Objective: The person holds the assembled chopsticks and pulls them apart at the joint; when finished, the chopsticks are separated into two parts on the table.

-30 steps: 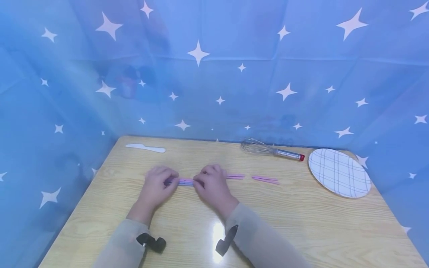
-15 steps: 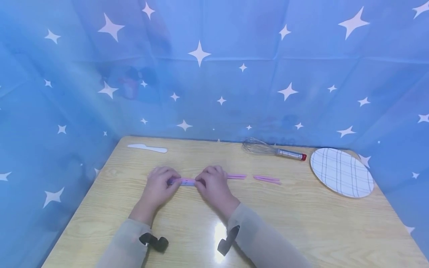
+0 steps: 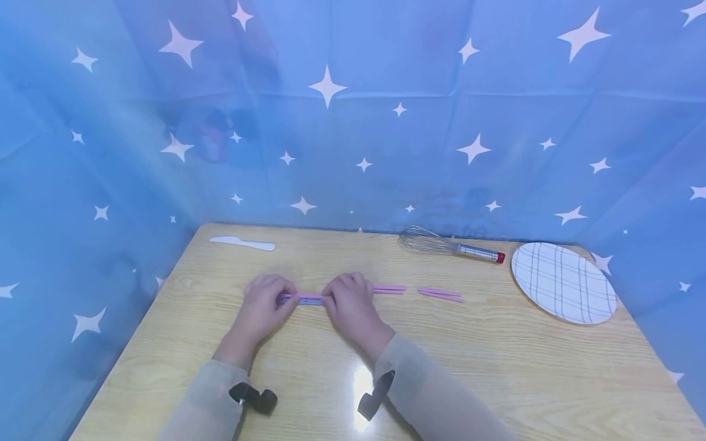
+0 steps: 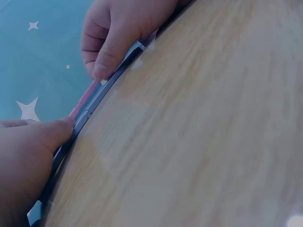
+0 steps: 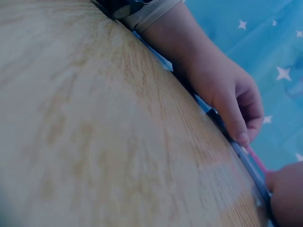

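In the head view my left hand (image 3: 265, 309) and right hand (image 3: 353, 309) are close together at mid-table. A thin pink straw-like stick (image 3: 310, 294) stretches between them, pinched between thumb and fingers at both ends. Just below it, blue-purple sticks (image 3: 311, 302) lie on the table, partly covered by the hands. In the left wrist view the pink stick (image 4: 84, 99) runs from my left thumb to my right fingertips, slightly above a dark row. The right wrist view shows the pink stick (image 5: 256, 158) between both hands too.
More pink sticks (image 3: 389, 290) stick out right of my right hand, and a separate pink group (image 3: 440, 295) lies beyond. A white knife (image 3: 242, 243) is at the back left. A whisk (image 3: 449, 245) and a checked plate (image 3: 562, 283) occupy the wooden table's (image 3: 496, 367) back right.
The pink stick between the hands now shows more apart from the blue-purple ones. Both hands hardly move; the whole view shifts slightly.
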{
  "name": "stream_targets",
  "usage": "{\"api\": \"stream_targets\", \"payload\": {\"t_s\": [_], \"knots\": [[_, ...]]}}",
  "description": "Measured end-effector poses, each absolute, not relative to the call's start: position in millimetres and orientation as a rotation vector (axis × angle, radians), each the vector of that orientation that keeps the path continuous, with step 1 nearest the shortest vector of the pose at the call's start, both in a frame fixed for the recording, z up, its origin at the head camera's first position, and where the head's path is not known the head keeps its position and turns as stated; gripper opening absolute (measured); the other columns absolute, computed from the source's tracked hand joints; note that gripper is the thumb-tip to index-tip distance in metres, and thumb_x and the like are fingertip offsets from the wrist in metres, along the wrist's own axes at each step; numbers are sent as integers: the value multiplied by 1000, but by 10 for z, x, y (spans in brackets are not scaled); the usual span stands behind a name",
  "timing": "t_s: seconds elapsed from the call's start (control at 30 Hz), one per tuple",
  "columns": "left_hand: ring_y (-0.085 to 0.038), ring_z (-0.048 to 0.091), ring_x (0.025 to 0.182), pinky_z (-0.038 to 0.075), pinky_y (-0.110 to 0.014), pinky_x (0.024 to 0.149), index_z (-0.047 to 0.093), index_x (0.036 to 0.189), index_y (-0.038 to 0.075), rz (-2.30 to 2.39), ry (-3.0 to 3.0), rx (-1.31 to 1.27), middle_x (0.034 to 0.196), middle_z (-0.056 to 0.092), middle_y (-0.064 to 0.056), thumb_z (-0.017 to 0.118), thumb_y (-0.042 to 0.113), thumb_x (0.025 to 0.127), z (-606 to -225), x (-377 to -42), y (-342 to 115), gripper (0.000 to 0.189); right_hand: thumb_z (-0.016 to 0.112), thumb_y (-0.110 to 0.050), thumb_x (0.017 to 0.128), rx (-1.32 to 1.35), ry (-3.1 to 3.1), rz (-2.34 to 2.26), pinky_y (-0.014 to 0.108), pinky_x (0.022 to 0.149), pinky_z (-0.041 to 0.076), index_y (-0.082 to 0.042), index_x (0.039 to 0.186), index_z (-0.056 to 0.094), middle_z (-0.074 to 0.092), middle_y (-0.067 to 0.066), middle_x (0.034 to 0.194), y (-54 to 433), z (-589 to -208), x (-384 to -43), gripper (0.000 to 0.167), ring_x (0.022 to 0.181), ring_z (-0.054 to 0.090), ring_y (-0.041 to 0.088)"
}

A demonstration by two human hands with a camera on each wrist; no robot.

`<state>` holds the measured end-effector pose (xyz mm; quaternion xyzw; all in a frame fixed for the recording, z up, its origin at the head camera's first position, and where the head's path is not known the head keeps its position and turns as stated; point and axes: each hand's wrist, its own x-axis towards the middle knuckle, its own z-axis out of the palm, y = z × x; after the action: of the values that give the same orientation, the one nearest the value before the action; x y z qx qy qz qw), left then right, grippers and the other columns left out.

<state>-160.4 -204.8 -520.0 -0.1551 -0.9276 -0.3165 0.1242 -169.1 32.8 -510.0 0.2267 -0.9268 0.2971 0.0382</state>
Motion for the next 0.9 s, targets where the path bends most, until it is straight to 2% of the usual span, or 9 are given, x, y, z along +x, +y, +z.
{"api": "stream_targets", "payload": {"t_s": [0.1,0.23,0.37,0.5,0.67,0.9], "knots": [[-18,57,104,27,-54,107,70,95,27,-910,-2664,-485,96,67,14,82,27,95,-5210,-1593,-2044,12,63,-35,108,688,-2836,908,50,117,26,-24,104,68,63,-12,113,334,-5100,-1681,13,127,45,22],[-21,56,110,23,-57,110,69,97,25,-888,-2640,-494,102,69,10,80,30,97,-5186,-1580,-2021,12,59,-33,110,675,-2809,920,52,118,25,-23,106,67,64,-10,114,345,-5109,-1681,13,128,45,24],[-24,55,112,23,-58,111,68,99,21,-870,-2645,-500,104,70,5,77,29,100,-5147,-1577,-1983,12,60,-27,109,670,-2757,978,51,115,27,-21,107,67,68,-9,112,359,-5118,-1688,10,120,49,22],[-24,56,110,26,-56,110,68,99,20,-846,-2638,-493,101,70,4,77,29,100,-5119,-1578,-1939,13,63,-26,107,674,-2699,1020,49,111,30,-20,110,71,73,-9,110,374,-5120,-1682,10,111,52,18],[-23,56,105,31,-52,105,69,98,19,-850,-2597,-476,97,70,6,78,28,98,-5097,-1571,-1874,13,67,-29,106,687,-2645,1003,49,108,32,-21,117,76,75,-9,112,394,-5097,-1663,16,110,53,17],[-20,59,96,42,-48,99,71,98,16,-887,-2537,-496,92,69,7,81,23,95,-5125,-1518,-1762,12,70,-31,104,701,-2610,1011,48,109,32,-21,115,77,74,-10,111,493,-5104,-1632,16,113,52,16]]}}
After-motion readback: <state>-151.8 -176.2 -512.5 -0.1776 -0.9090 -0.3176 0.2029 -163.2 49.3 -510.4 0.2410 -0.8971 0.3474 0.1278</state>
